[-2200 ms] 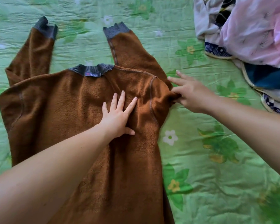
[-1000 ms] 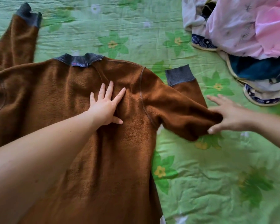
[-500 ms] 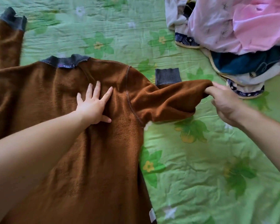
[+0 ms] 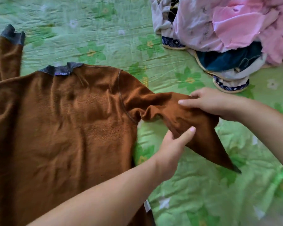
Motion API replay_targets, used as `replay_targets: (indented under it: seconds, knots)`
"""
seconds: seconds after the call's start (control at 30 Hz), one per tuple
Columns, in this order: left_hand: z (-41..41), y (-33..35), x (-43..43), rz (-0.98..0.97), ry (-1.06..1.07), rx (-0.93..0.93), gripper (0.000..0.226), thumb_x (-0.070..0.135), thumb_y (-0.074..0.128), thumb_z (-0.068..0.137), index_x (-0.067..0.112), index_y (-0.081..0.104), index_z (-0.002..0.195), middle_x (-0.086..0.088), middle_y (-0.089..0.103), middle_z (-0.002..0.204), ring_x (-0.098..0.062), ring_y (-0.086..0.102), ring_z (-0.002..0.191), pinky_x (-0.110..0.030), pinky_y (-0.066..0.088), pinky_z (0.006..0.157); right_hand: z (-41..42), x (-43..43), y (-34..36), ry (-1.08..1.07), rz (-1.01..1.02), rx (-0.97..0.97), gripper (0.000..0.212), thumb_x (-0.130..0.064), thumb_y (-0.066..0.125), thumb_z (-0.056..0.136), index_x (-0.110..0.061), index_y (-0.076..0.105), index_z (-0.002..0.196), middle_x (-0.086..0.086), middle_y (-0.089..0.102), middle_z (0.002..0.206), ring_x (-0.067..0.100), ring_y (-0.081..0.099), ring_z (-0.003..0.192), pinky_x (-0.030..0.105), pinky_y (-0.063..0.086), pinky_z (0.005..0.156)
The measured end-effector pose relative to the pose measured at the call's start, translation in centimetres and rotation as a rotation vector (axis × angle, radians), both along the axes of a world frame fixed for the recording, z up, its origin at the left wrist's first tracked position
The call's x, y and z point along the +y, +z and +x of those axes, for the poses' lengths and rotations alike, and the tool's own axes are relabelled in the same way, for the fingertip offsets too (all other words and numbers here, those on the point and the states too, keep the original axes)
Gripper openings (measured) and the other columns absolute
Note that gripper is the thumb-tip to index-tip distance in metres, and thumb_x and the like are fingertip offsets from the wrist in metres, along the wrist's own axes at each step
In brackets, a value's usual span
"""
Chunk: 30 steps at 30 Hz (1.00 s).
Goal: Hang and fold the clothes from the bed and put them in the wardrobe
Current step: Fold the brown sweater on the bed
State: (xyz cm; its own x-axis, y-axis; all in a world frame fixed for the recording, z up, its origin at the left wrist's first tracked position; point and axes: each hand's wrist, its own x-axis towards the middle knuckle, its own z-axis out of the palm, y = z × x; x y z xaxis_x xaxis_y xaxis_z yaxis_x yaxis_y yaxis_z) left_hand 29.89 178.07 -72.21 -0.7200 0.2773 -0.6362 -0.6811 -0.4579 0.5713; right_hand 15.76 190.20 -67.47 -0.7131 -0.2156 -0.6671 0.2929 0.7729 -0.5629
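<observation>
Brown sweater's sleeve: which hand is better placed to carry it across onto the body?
Right. The right hand grips the sleeve from above near its middle, cuff hanging free. The left hand only pinches the lower edge and would probably serve better pinning the sweater body.

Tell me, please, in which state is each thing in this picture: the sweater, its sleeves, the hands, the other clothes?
brown sweater: spread flat on the bed, collar away from the person, not folded.
held sleeve: lifted, bunched, cuff end drooping.
other sleeve: lying on the bed, cuff pointing away.
right hand: grips the held sleeve from above.
left hand: pinches the held sleeve's lower edge.
clothes pile: heaped, unfolded.
bedsheet: wrinkled.
</observation>
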Motion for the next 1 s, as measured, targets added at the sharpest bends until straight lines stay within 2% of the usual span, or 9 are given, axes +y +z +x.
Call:
replay_targets:
  seconds: [0.1, 0.2, 0.33, 0.43, 0.57, 0.63, 0.73, 0.87, 1.0]
  knots:
    - [0.2, -0.4, 2.0, 0.106, 0.185, -0.205, 0.031, 0.01, 0.061, 0.097, 0.01, 0.063, 0.128, -0.007, 0.074, 0.118, -0.025, 0.068, 0.114, -0.043, 0.051, 0.103, 2.4, 4.1, -0.1, -0.137, -0.269, -0.364, 0.035, -0.04, 0.079, 0.078, -0.01, 0.079, 0.096, 0.018, 0.076, 0.1, 0.027, 0.075, 0.085, 0.032, 0.06, 0.066]
    - [2.1, -1.4, 2.7, 0.101, 0.221, -0.283, 0.031, 0.007, 0.059, 0.098, 0.01, 0.061, 0.129, -0.013, 0.073, 0.117, -0.031, 0.07, 0.108, -0.051, 0.055, 0.096, 6.9, 7.4, -2.0, -0.196, -0.272, -0.482, 0.051, -0.033, 0.078, 0.073, -0.005, 0.073, 0.115, 0.016, 0.075, 0.112, 0.026, 0.073, 0.097, 0.035, 0.055, 0.084]
    - [5.2, -3.0, 1.9, -0.058, 0.268, -0.334, 0.055, 0.01, 0.067, 0.095, 0.027, 0.039, 0.139, -0.007, 0.069, 0.119, -0.025, 0.072, 0.099, -0.046, 0.061, 0.079, 11.9, 8.3, -3.7, -0.251, -0.247, -0.332, 0.036, -0.008, 0.073, 0.078, -0.003, 0.072, 0.113, 0.013, 0.076, 0.101, 0.021, 0.07, 0.086, 0.03, 0.053, 0.077]
    - [7.9, -2.9, 0.5, -0.221, 0.193, -0.225, 0.083, 0.007, 0.068, 0.094, 0.044, 0.019, 0.15, -0.008, 0.058, 0.119, -0.02, 0.069, 0.099, -0.036, 0.061, 0.073, 13.2, 6.2, -3.1, -0.181, -0.147, -0.042, 0.01, -0.011, 0.067, 0.094, -0.014, 0.069, 0.102, 0.008, 0.076, 0.085, 0.013, 0.069, 0.068, 0.025, 0.051, 0.063]
    - [11.3, -0.4, -2.2, -0.531, 0.072, -0.033, 0.035, 0.022, 0.063, 0.099, 0.048, 0.064, 0.122, 0.004, 0.046, 0.134, -0.008, 0.05, 0.126, -0.036, 0.045, 0.109, 15.0, 1.3, -0.4, -0.157, -0.247, 0.087, 0.01, -0.018, 0.067, 0.095, -0.019, 0.062, 0.104, 0.001, 0.073, 0.074, 0.007, 0.062, 0.053, 0.02, 0.044, 0.05]
    - [12.4, 1.3, -4.2, -0.339, 0.091, -0.08, 0.027, 0.036, 0.051, 0.103, 0.039, 0.076, 0.111, 0.004, 0.061, 0.131, -0.013, 0.058, 0.121, -0.036, 0.047, 0.104, 16.5, -2.0, 1.0, -0.145, -0.355, 0.01, 0.022, -0.017, 0.069, 0.093, -0.022, 0.062, 0.112, 0.001, 0.072, 0.08, 0.006, 0.062, 0.056, 0.02, 0.046, 0.051]
    - [13.8, 2.6, -8.2, 0.05, 0.145, -0.236, 0.056, 0.062, 0.042, 0.097, 0.024, 0.071, 0.124, -0.011, 0.067, 0.129, -0.03, 0.061, 0.115, -0.05, 0.043, 0.109, 19.9, -7.6, 1.7, -0.059, -0.489, -0.136, 0.03, -0.011, 0.07, 0.089, -0.024, 0.065, 0.115, 0.002, 0.072, 0.093, 0.012, 0.07, 0.078, 0.031, 0.057, 0.066]
    - [15.8, 2.3, -13.1, -0.026, 0.141, -0.243, 0.053, 0.061, 0.066, 0.081, 0.013, 0.077, 0.101, -0.014, 0.072, 0.085, -0.029, 0.072, 0.081, -0.038, 0.06, 0.07, 23.8, -12.4, 0.6, -0.071, -0.537, -0.357, 0.027, -0.006, 0.052, 0.085, -0.023, 0.065, 0.102, 0.0, 0.062, 0.087, 0.018, 0.069, 0.068, 0.032, 0.056, 0.051]
    - [17.1, 1.2, -16.8, -0.095, 0.155, -0.276, 0.024, 0.029, 0.068, 0.094, 0.021, 0.071, 0.116, -0.024, 0.072, 0.114, -0.044, 0.07, 0.103, -0.066, 0.053, 0.089, 25.6, -11.9, -2.6, -0.252, -0.166, 0.214, 0.008, -0.018, 0.064, 0.088, -0.026, 0.064, 0.092, 0.0, 0.067, 0.077, 0.016, 0.063, 0.069, 0.03, 0.049, 0.064]
